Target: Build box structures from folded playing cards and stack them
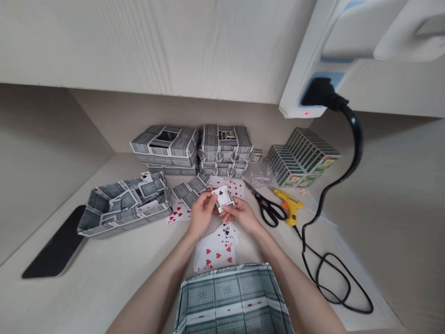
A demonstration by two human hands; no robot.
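My left hand (201,214) and my right hand (242,215) meet over the middle of the table, both pinching a small folded playing card with a black club (222,196) on it. Just below the hands lies a loose spread of face-up cards (216,250) with red hearts and a few black pips. More face-up red cards (233,185) lie beyond the hands. Close to me stands an open box made of card backs (232,299).
A low tray of card backs (123,204) sits at the left, beside a black phone (57,246). Stacked card boxes (194,148) and a row of card decks (302,157) line the back. Black scissors (267,208), a yellow glue gun (289,204) and its black cable (330,278) lie at the right.
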